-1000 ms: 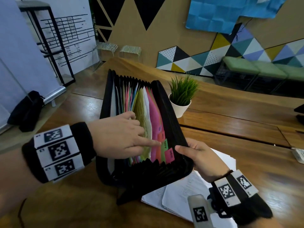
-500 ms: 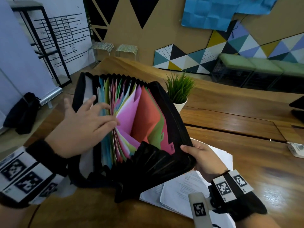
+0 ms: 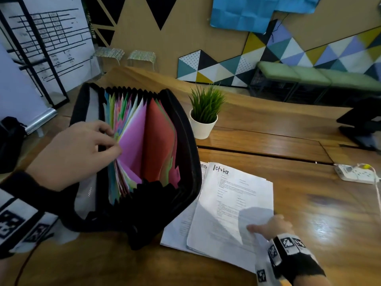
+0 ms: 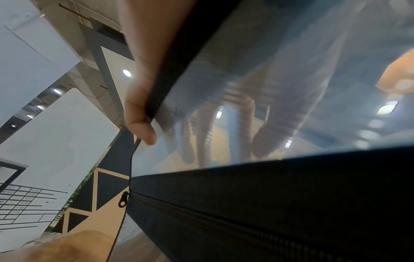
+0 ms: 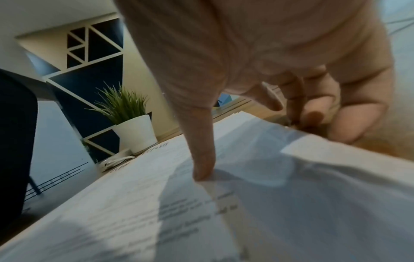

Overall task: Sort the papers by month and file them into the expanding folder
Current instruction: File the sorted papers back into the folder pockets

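An office or co-working meeting room: a long polished wooden table (image 3: 268,141) carries a small white-potted artificial grass plant (image 3: 205,112) and a white power strip (image 3: 355,172). Behind it, a cork-brown wall with geometric triangle panels (image 3: 226,67), a green-cushioned bench (image 3: 313,76) and a white printed schedule chart (image 3: 53,38).

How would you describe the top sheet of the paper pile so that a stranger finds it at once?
Start from the black expanding folder standing open on the wooden table. The paper pile lies flat just to its right. The top sheet alone shows "October" handwritten at its far edge, and the right hand holds its near corner.
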The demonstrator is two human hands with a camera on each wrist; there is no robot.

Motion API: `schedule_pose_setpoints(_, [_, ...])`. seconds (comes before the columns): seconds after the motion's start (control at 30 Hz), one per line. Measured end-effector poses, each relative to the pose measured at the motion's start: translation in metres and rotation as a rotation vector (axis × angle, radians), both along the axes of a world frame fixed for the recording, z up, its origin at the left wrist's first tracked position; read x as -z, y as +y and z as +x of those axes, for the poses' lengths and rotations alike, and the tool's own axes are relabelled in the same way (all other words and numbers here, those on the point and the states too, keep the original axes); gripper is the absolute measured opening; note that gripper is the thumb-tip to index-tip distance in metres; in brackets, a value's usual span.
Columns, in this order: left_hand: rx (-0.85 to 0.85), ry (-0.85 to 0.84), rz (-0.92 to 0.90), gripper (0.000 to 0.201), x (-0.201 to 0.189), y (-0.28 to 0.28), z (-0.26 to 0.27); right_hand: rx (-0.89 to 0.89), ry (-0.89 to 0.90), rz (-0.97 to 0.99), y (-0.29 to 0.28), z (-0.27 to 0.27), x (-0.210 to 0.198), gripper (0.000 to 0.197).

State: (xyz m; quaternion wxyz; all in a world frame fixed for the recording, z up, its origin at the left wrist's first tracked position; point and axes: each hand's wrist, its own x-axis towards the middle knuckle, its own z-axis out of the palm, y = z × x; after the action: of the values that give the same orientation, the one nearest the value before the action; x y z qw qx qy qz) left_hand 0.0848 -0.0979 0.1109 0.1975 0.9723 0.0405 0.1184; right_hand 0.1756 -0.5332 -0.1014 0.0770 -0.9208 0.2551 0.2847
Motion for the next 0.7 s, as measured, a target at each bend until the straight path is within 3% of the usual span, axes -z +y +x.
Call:
schedule_pose_setpoints(0.13, [-0.007, -0.099, 0.12, 0.023, 0.002, -0.007, 0.009, 0.106, -0.093, 0.184, 0.01, -0.002, -0.015, 0.093])
schedule_pose_setpoints(0.27, [-0.027, -0.063, 0.154, 0.013, -0.001, -0.015, 0.012, 0.043, -0.114, 0.139, 0.008, -0.008, -0.029, 0.031])
schedule_pose_setpoints(0.3, [-0.037, -0.046, 0.154, 0.011, 0.0, -0.016, 0.012, 0.035, -0.128, 0.113, 0.006, -0.007, -0.027, 0.027])
schedule_pose_setpoints(0.43, [-0.082, 0.019, 0.139, 0.007, -0.002, -0.021, 0.014, 0.049, -0.145, 0.069, 0.009, -0.006, -0.019, 0.038])
schedule_pose_setpoints(0.53, [-0.102, 0.094, 0.146, 0.03, -0.003, -0.021, 0.016, 0.091, -0.165, 0.155, 0.013, -0.008, -0.022, 0.054])
schedule_pose_setpoints(0.6, [-0.109, 0.122, 0.155, 0.031, -0.005, -0.021, 0.016, 0.143, -0.179, 0.195, 0.01, -0.008, -0.023, 0.064])
schedule_pose_setpoints(0.7, [-0.122, 0.16, 0.171, 0.031, -0.006, -0.02, 0.017, 0.177, -0.171, 0.203, 0.004, -0.007, -0.029, 0.052])
